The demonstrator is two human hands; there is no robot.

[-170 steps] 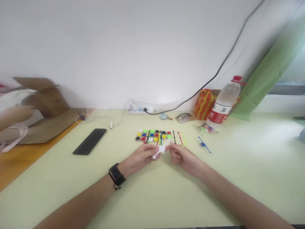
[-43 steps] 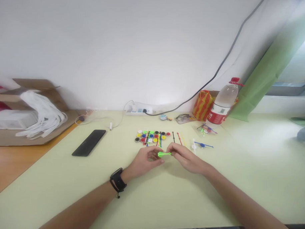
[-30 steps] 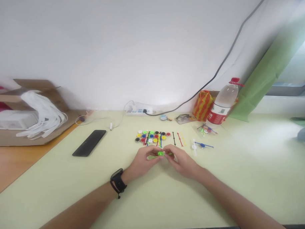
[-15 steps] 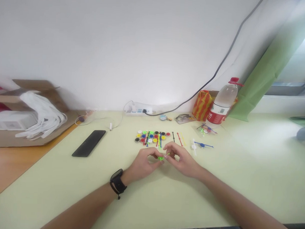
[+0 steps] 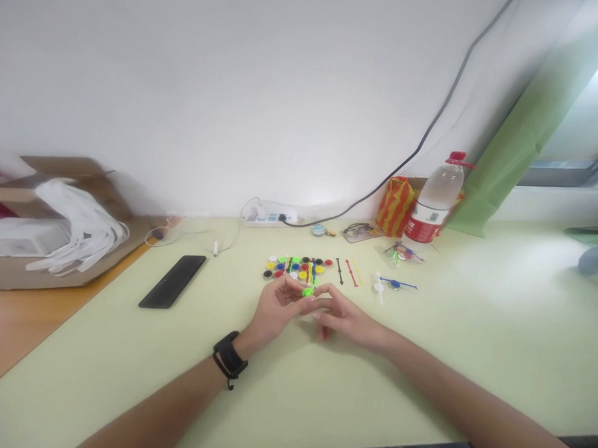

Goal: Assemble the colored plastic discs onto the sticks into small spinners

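Note:
My left hand (image 5: 276, 308) pinches a bright green arrow spinner (image 5: 308, 292) between thumb and fingers, its round face turned up. My right hand (image 5: 347, 318) meets it from the other side, fingers curled against the piece and the left thumb; its exact grip is partly hidden. Just beyond the hands lie rows of coloured round discs (image 5: 280, 266), with several coloured arrows laid over them. A black arrow (image 5: 340, 272), a red arrow (image 5: 351, 273) and a yellow arrow (image 5: 359, 272) lie to their right. Farther right rest a white spinner (image 5: 378, 287) and a blue spinner (image 5: 395, 284).
A black phone-like slab (image 5: 173, 282) lies at left, near a cardboard box (image 5: 89, 269) with white straps (image 5: 83, 223). Along the wall sit a power strip (image 5: 270, 216), a striped bag (image 5: 394, 204) and a large bottle (image 5: 434, 199). A bag of small parts (image 5: 404, 253) lies before the bottle.
The green spinner has moved slightly up and left and its round face now shows more. My right fingers have shifted down and closer to my left thumb.

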